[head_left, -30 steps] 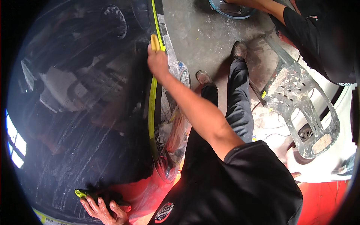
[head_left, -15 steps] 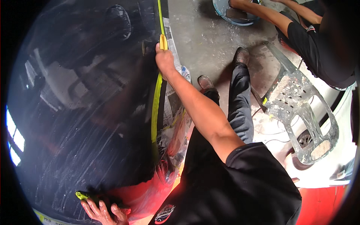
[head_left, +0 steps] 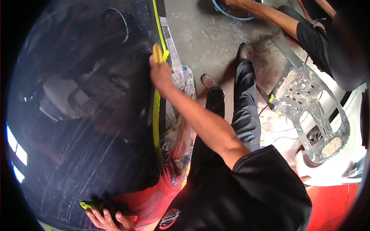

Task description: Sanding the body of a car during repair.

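My right hand (head_left: 161, 75) is closed around a yellow sanding pad or sponge (head_left: 157, 54); its exact kind is unclear. It presses at the right edge of a dark, wet-streaked car panel (head_left: 77, 134), beside yellow-green masking tape (head_left: 156, 119). At the bottom left, my left hand (head_left: 110, 221) lies on the panel with fingers spread. Its fingertips rest against a crumpled yellow-green thing (head_left: 85, 205), perhaps a cloth, partly lost in shadow.
Newspaper (head_left: 172, 46) and clear plastic sheeting (head_left: 183, 142) hang along the panel's edge. A paint-spattered plastic chair (head_left: 295, 90) stands to the right, near a white car (head_left: 356, 115). At the top, another person's arm (head_left: 269, 15) reaches into a blue basin (head_left: 231, 16).
My right hand and the yellow pad have shifted left and slightly nearer, off the tape line onto the panel edge. My left hand has barely moved. The view has shifted slightly.
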A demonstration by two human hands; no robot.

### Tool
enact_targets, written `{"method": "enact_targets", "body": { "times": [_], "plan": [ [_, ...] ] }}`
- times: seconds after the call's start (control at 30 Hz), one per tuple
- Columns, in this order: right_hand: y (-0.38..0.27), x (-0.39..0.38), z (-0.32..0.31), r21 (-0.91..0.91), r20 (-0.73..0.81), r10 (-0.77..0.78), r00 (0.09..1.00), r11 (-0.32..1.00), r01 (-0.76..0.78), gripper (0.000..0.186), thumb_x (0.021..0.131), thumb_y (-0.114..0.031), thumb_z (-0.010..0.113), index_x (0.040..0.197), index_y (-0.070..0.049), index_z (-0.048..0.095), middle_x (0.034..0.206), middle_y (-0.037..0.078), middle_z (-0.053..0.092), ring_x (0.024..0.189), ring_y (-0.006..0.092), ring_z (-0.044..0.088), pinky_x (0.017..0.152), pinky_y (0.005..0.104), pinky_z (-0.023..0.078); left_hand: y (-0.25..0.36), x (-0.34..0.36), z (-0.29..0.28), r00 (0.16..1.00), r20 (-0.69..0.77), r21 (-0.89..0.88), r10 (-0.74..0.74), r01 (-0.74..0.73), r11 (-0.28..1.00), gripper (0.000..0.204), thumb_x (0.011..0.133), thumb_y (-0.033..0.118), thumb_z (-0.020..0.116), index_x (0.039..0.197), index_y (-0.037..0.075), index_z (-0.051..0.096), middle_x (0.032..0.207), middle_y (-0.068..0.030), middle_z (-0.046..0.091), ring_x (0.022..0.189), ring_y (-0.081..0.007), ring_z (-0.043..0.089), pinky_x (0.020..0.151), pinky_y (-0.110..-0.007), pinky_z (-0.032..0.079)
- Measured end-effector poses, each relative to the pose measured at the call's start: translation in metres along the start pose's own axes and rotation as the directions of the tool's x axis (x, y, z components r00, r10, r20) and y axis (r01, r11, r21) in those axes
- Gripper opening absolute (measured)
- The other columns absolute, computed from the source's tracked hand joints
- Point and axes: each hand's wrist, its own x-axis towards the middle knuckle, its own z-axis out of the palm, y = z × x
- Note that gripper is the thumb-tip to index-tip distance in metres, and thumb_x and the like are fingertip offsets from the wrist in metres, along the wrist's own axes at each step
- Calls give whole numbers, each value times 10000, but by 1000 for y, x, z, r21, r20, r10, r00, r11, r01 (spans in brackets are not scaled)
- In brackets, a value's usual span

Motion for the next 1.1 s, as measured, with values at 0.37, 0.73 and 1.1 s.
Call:
{"method": "enact_targets", "body": {
  "times": [0.37,0.73,1.1],
  "plan": [
    [3,36,-2,133,22,47,999,990,-50,752,1060,-579,554,996,157,694,932,381,695,961,515,710,822,525,536,19,14,-5,996,16,-54,-89,90,995,430,1061,352,659,1403,92,683,1521,-236,585,1427,-513,472,1153,-676,391],
    [18,23,8,141,-47,-38,998,989,45,709,1073,-531,557,988,162,681,958,389,698,930,518,722,786,526,541,13,13,1,999,1,-67,-45,45,997,420,1065,337,656,1384,66,690,1526,-251,573,1429,-523,465,1148,-655,423],
    [7,49,-10,108,19,60,998,992,-61,753,1048,-581,586,1006,164,684,991,392,702,1020,519,703,841,519,540,13,18,-4,999,24,-84,-42,44,996,436,1070,347,644,1410,76,672,1565,-235,540,1444,-512,452,1163,-651,403]
  ]
}}
